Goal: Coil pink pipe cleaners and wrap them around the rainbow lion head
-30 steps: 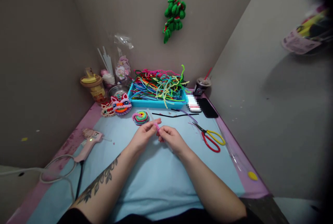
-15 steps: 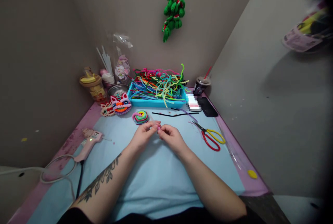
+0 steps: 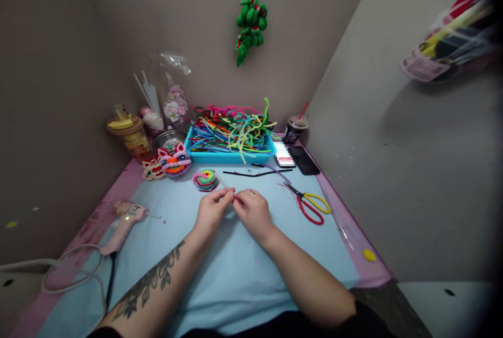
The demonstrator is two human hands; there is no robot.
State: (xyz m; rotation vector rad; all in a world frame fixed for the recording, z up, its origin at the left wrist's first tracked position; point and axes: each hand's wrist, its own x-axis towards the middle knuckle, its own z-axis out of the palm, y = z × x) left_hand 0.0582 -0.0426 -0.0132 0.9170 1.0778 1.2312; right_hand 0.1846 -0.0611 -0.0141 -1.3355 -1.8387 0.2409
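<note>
Pinched between both hands at desk (image 3: 236,275) centre: a small pink piece (image 3: 234,199), left hand (image 3: 210,211) grip closed at its 9 o'clock, right hand (image 3: 252,212) grip closed at 3 o'clock. At 11 o'clock, near the left hand, a rainbow coil (image 3: 205,179); at 3 o'clock of the right hand, scissors (image 3: 308,206).

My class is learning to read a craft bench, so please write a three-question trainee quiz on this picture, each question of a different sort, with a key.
1. True or false: the scissors lie on the side of the person's right hand.
2. Multiple choice: what fills the blue tray? A) coloured pipe cleaners B) buttons C) paint tubes
3. Short answer: where do the left hand and the right hand meet, and on what?

Key
1. True; they lie on the light blue mat, handles red and yellow.
2. A
3. Fingertips together above the mat, just in front of the rainbow coil, pinching a small piece too tiny to identify.
</note>
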